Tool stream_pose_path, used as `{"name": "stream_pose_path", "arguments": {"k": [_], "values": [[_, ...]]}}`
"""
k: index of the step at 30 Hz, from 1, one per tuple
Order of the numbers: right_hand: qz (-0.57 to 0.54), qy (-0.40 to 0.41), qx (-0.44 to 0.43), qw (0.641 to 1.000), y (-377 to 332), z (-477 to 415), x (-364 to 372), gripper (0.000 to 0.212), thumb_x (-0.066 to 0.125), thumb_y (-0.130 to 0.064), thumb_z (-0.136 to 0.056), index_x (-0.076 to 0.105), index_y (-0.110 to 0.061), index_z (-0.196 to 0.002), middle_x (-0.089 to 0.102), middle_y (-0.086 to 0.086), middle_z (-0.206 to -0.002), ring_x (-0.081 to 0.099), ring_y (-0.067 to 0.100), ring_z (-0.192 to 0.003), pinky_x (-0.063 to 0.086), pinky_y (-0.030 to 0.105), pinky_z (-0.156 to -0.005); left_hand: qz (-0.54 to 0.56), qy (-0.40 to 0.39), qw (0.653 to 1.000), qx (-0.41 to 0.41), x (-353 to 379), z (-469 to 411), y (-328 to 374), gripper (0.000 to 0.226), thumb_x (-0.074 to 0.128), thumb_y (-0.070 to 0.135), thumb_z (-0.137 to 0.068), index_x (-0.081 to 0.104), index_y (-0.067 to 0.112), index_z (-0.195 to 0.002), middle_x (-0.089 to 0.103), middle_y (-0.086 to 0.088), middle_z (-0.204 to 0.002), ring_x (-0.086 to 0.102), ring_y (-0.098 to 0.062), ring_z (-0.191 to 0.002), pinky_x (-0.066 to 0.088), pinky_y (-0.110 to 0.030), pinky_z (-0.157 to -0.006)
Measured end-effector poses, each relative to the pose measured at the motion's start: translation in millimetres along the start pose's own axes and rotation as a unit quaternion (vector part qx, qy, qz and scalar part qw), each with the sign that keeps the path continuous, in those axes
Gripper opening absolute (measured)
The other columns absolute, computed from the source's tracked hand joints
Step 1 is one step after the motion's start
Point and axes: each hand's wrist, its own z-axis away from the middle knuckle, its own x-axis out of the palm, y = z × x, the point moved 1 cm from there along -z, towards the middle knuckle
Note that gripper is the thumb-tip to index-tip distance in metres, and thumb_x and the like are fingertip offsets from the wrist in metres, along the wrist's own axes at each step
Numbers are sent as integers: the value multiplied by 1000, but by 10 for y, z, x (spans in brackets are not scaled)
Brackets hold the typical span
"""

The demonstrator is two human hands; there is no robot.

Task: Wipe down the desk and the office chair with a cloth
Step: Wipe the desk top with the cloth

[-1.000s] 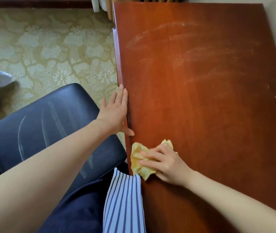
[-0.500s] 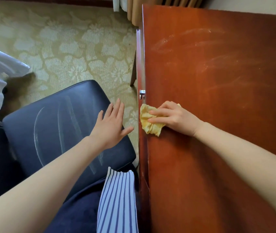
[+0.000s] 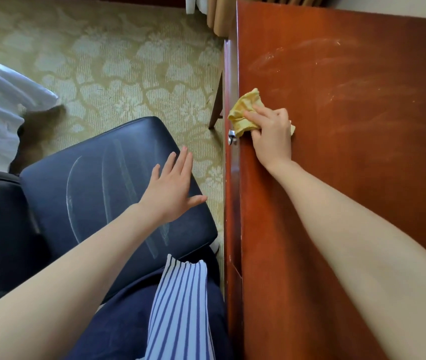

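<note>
Risk at the rim: the cloth [image 3: 245, 110] is bunched right on the left edge of the surface [image 3: 336, 190], with a fold hanging over. One more push toward 9 o'clock could, I judge, drag it off the rim or snag it on the metal knob [image 3: 231, 139] at the cloth's 7 o'clock.
Risk of smearing: the wad is small and crumpled, so little of it lies flat. The pale streaks [image 3: 310, 55] at 1 o'clock in the view suggest a swipe can leave haze rather than a clean finish.
Risk to balance: leaning weight through the left hand [image 3: 173, 188] onto the chair seat [image 3: 97, 193] might shift the seat.
Right hand [image 3: 273, 137]: the fingers are curled over the cloth, the forefinger laid across it, gripping it and pressing it down.
Left hand: the fingers are straight and spread, holding nothing. It is over the seat's front corner, and I cannot tell if it touches.
Cloth, place: at 1 o'clock from the view's centre, on the surface's left rim and under the right hand.
Cloth, look: yellow, thin, soft and rumpled, and likely to fold over itself when pushed.
Surface, look: glossy red-brown wood, streaked toward 1 and 2 o'clock and more even nearer the wrist.
Chair, look: dark, smooth seat at 8 to 9 o'clock, marked with pale curved wipe lines.
</note>
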Motion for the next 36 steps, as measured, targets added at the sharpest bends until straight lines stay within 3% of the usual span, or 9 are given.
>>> {"name": "stream_pose_path", "arguments": {"k": [7,14,18,20,23,27,31,36], "values": [[-44,-38,-128,990,54,915,-242,35,71,4,-69,74,-11,-101,68,6,-109,51,30,-81,45,39,-76,9,-13,1000,25,-27,3,124,106,58,54,-85,-13,9,-150,-19,-5,-158,-10,-24,-146,6,-48,-118],[-72,-161,-235,956,108,2178,-357,39,79,-9,-58,75,-16,-96,69,-2,-109,53,19,-88,45,34,-77,-5,-25,997,68,-44,-127,478,113,63,54,-81,-14,7,-149,-19,-8,-158,-13,-25,-146,4,-48,-118],[-56,-208,-325,921,213,2713,-407,25,71,-16,-73,74,-18,-97,68,-2,-110,54,17,-90,40,30,-77,-59,-40,994,86,-74,-241,770,133,69,68,-67,-17,7,-148,-22,-14,-156,-17,-31,-144,0,-51,-118],[-33,-179,-368,912,303,2756,-442,15,64,-12,-86,75,-18,-95,69,-1,-108,56,15,-86,42,28,-74,-96,-61,990,82,-71,-299,916,141,70,72,-60,-21,6,-147,-27,-21,-153,-23,-34,-142,-5,-52,-116],[0,-136,-401,906,504,2586,-557,22,58,-6,-91,75,-18,-98,71,0,-104,57,16,-77,46,26,-70,-160,-74,982,62,-42,-365,1122,150,71,75,-55,-24,2,-144,-27,-32,-148,-25,-42,-139,-7,-54,-114],[26,-78,-342,936,827,2173,-738,22,58,-8,-89,76,-16,-99,72,4,-98,60,21,-64,51,30,-62,-209,-68,974,48,4,-380,1236,152,72,74,-53,-23,-6,-142,-22,-41,-145,-18,-50,-139,-2,-55,-115],[70,-17,-272,960,1150,1640,-926,24,64,1,-81,76,-12,-97,72,7,-93,54,26,-59,42,31,-64,-224,-68,971,43,30,-398,1289,152,70,75,-53,-23,-10,-140,-20,-44,-144,-16,-52,-138,0,-55,-115],[83,14,-65,994,1541,1045,-1090,34,63,7,-78,73,-9,-106,69,13,-98,52,38,-77,49,49,-69,-237,-60,969,40,65,-422,1318,153,69,75,-52,-23,-11,-139,-17,-45,-143,-14,-53,-138,-1,-53,-115]]}}
